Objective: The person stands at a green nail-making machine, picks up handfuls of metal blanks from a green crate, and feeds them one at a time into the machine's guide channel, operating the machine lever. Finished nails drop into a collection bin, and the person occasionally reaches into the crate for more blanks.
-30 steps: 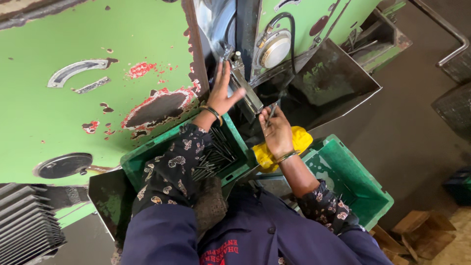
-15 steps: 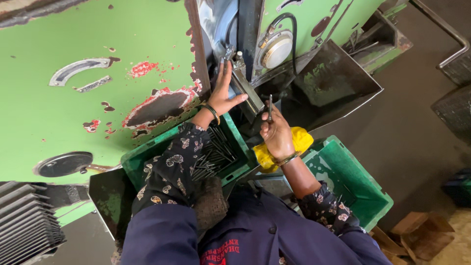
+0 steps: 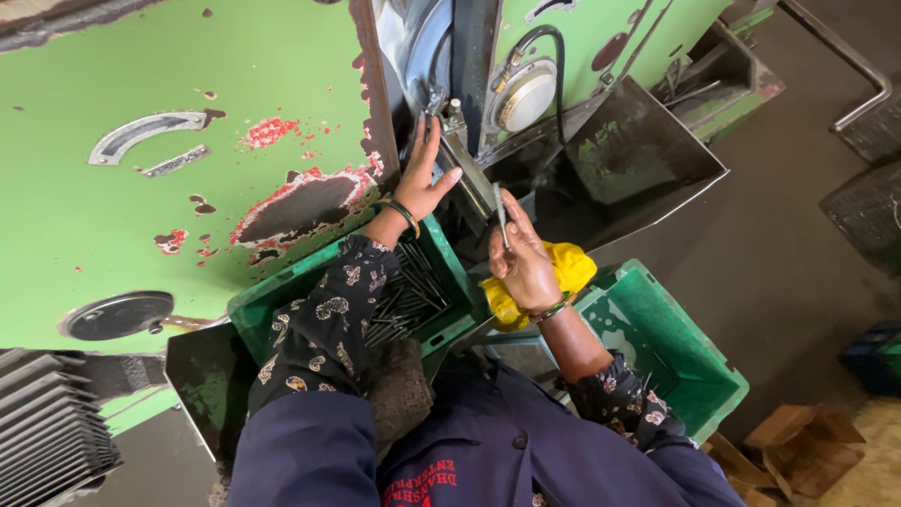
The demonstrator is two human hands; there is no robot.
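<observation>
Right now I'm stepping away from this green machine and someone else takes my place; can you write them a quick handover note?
Left hand: open, fingers up against the metal fixture in the gap of the green machine.
Right hand: holds one thin metal rod upright, just short of the fixture.
Left green crate: many dark rods lie inside.
Right green crate: looks nearly empty; a yellow cloth lies beside it.
Done: rod picked up.
Left: rod not yet in the fixture.

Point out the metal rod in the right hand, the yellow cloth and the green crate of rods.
metal rod (image 3: 500, 208), head view, mid-shaft above the fingers.
yellow cloth (image 3: 574, 268), head view, upper fold beside the wrist.
green crate of rods (image 3: 449, 265), head view, right wall.
</observation>
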